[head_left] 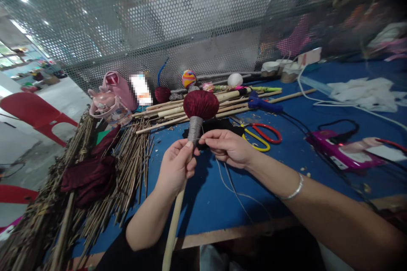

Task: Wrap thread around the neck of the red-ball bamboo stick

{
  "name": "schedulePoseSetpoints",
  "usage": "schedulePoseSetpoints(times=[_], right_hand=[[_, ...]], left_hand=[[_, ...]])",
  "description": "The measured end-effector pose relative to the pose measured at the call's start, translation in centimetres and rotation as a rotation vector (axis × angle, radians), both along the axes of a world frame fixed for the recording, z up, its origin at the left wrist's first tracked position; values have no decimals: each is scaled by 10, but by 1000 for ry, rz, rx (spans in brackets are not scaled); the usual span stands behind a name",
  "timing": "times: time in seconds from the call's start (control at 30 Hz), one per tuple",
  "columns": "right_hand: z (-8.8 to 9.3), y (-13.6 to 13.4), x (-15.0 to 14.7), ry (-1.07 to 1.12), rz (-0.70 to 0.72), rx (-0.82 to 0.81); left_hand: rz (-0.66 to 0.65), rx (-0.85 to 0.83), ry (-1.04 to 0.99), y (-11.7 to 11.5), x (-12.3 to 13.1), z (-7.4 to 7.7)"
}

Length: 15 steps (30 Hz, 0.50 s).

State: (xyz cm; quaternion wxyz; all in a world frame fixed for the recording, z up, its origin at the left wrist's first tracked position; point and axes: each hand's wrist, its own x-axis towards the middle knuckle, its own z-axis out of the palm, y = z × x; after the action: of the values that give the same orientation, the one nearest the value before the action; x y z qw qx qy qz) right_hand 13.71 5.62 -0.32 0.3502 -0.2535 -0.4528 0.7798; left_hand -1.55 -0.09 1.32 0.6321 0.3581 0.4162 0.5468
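Note:
My left hand [179, 159] is closed around a pale wooden stick [176, 222], its thumb pressed on the grey thread binding [195, 129] near the top. A dark red cloth-covered ball [201, 104] forms the head of the stick, which is tilted with the head away from me. My right hand [227, 147] pinches a thin grey thread [199, 138] just right of the binding. Loose thread [233, 190] trails down over the blue table below my right hand. A black cloth piece [219, 126] lies behind the hands.
Scissors with red and yellow handles [269, 137] and a blue glue gun [264, 103] lie behind my right arm. A purple power strip [346, 150] sits right. Bundled thin twigs [127, 178] and dark red cloth [90, 178] cover the left side. Wooden sticks [171, 112] lie by the mesh screen [197, 21].

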Motion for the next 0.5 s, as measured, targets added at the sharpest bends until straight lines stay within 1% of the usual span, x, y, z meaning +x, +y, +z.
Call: schedulePoseSetpoints(times=[0.1,0.3,0.4,0.5], right_hand=[[-4,3,-2,12,-9,-2],[-9,6,-8,23,-30,94],[-10,6,-8,51,-36,110],[-11,8,-5,50,22,47]], left_hand=[[-27,-21,-54,-1,1,0],[-59,-53,-210,-1,3,-2],[-151,-162,-317,1,2,-4],[-264,-299,-382,5,2,-9]])
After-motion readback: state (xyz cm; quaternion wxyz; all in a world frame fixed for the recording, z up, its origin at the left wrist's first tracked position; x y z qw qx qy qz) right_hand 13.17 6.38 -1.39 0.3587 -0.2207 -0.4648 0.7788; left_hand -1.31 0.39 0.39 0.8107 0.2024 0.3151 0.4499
